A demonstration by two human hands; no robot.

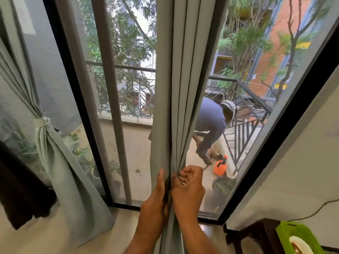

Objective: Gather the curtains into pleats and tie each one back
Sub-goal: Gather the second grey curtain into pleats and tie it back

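Observation:
A grey-green curtain (176, 79) hangs down the middle of the window, folded into several vertical pleats. My right hand (189, 187) grips the bunched pleats from the right, fingers curled round the fabric edges. My left hand (156, 198) lies flat against the curtain's left side, fingers straight and pointing up, thumb behind the cloth. A second curtain (60, 162) of the same colour hangs at the left, gathered and held by a pale tie-back band (41, 121).
Behind the glass door with its black frame (77, 107) is a balcony where a person in a blue shirt (211, 123) bends over beside an orange spray bottle (220, 166). A dark wooden chair (256, 235) and a green tray (297, 237) stand at lower right. Dark cloth (20, 189) hangs at lower left.

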